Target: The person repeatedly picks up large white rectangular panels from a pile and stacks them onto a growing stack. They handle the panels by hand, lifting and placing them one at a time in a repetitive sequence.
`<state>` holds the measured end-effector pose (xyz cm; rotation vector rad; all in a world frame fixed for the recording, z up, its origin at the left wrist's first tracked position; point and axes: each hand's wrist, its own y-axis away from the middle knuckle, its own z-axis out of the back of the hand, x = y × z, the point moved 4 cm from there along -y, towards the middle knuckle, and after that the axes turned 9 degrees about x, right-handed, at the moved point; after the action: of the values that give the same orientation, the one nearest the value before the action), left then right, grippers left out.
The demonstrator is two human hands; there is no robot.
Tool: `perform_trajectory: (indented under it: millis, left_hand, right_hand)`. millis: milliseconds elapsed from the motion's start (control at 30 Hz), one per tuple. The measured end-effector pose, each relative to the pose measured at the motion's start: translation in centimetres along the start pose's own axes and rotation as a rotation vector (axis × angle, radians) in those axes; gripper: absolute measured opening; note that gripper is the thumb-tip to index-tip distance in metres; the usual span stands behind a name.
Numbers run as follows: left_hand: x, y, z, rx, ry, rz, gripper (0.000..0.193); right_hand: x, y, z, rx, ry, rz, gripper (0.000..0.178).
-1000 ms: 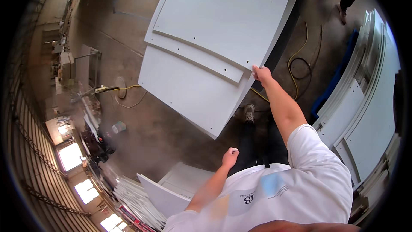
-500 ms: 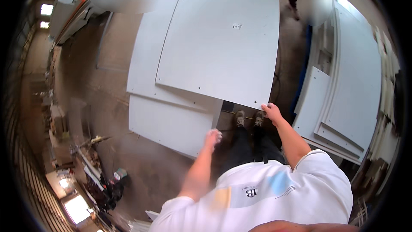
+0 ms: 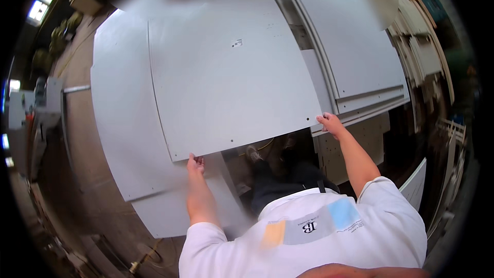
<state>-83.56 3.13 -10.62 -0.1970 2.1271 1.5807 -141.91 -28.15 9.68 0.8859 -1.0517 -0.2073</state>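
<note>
A large white panel (image 3: 234, 85), with several small holes along its near edge and a small label on its face, spans the middle of the view. Its near right corner is in my right hand (image 3: 330, 122), with the thumb on top and the fingers curled at the edge. My left hand (image 3: 196, 162) grips the near edge by the left corner, its fingers partly hidden by the panel. The panel's left side overlaps a wider white board (image 3: 121, 108), and its right side reaches a stack of white boards (image 3: 355, 46).
Another white board (image 3: 170, 213) lies low at the left, beside my legs. Below the right stack stands a pale support with holes (image 3: 352, 149). Further boards (image 3: 419, 56) lean along the far right. Machinery (image 3: 46, 98) stands at the left, and a cable (image 3: 146, 257) lies on the floor.
My left hand has moved from free air to the panel's near left corner. The panel has shifted right, up against the right stack, as my body and view turned. My right hand keeps its corner.
</note>
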Motion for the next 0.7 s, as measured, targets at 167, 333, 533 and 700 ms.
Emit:
perform_trajectory:
  millis: [167, 333, 533, 700]
  left_hand:
    - [1.6, 2.4, -7.0, 0.071, -0.058, -0.034, 0.026]
    - [8.5, 11.3, -17.5, 0.234, -0.056, -0.003, 0.026]
    - [20.9, 23.1, -32.9, 0.514, -0.056, 0.305, 0.026]
    - [32.4, 28.4, -45.2, 0.701, -0.212, 0.429, 0.035]
  right_hand:
    - [-2.7, 1.4, 5.1, -0.159, -0.163, 0.026, 0.029]
    - [-4.3, -0.3, 19.3, -0.254, -0.215, 0.041, 0.035]
    - [-5.9, 0.1, 45.0, -0.38, -0.278, 0.008, 0.034]
    - [-7.4, 3.0, 55.7, -0.84, -0.414, 0.061, 0.034]
